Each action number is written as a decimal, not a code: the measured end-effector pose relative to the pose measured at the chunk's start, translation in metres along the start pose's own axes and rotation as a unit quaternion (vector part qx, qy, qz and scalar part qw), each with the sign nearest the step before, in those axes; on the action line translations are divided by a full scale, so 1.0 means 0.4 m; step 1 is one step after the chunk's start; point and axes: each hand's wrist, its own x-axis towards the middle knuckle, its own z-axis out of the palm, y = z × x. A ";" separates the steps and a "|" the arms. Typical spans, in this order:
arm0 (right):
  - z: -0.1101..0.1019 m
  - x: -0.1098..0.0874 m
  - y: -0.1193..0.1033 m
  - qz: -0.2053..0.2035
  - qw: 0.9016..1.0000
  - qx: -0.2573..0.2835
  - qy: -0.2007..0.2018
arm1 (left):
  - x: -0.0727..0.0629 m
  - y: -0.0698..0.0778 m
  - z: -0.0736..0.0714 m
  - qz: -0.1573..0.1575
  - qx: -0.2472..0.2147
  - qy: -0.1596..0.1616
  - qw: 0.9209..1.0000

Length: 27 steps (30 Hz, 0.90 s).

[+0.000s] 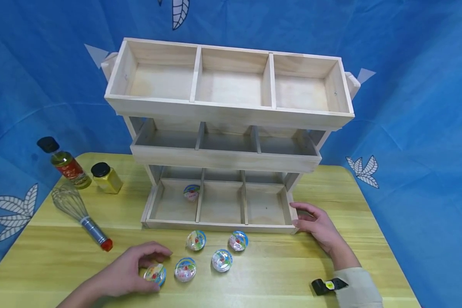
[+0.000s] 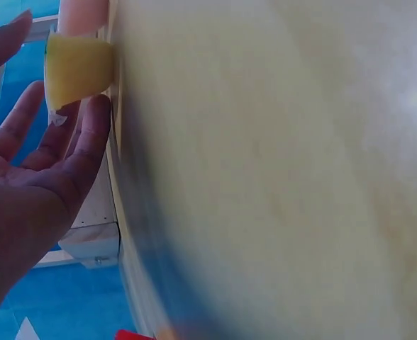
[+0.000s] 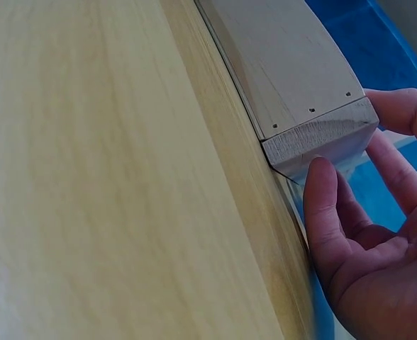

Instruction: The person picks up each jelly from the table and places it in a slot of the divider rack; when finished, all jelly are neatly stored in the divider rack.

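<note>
My left hand (image 1: 125, 269) curves around a yellow jelly cup (image 2: 79, 69) on the table, with a finger against its side and the thumb apart from it. The same jelly cup's printed lid (image 1: 155, 273) shows between thumb and fingers in the head view. To its right stand several other small jelly cups (image 1: 185, 269), one behind it pink. Another jelly cup (image 1: 191, 192) lies in the bottom tier's left compartment. With thumb and index finger, my right hand (image 1: 317, 224) holds the lower right front corner of the three-tier wooden shelf (image 3: 322, 138).
The shelf's upper tier (image 1: 231, 107) overhangs the lower ones, each split into three compartments. On the left stand an oil bottle (image 1: 71, 169) and a yellow jar (image 1: 109, 182), with a whisk (image 1: 88, 220) lying before them. A blue cloth (image 1: 408, 107) hangs behind the table.
</note>
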 end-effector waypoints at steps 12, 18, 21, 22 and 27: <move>0.001 -0.003 -0.002 0.003 1.000 -0.001 0.003 | -0.011 -0.001 0.007 -0.018 0.009 -0.028 0.999; 0.002 -0.003 0.000 0.001 1.000 -0.004 0.005 | -0.021 -0.007 0.006 -0.011 0.008 -0.029 0.999; 0.002 -0.003 0.001 -0.001 1.000 -0.003 0.004 | -0.023 -0.011 0.006 -0.004 0.005 -0.025 1.000; 0.002 -0.002 0.001 -0.002 1.000 -0.001 0.003 | -0.023 -0.012 0.006 -0.003 0.005 -0.024 1.000; 0.003 -0.001 0.002 -0.002 1.000 0.008 0.003 | -0.022 -0.015 0.003 -0.013 0.013 -0.018 1.000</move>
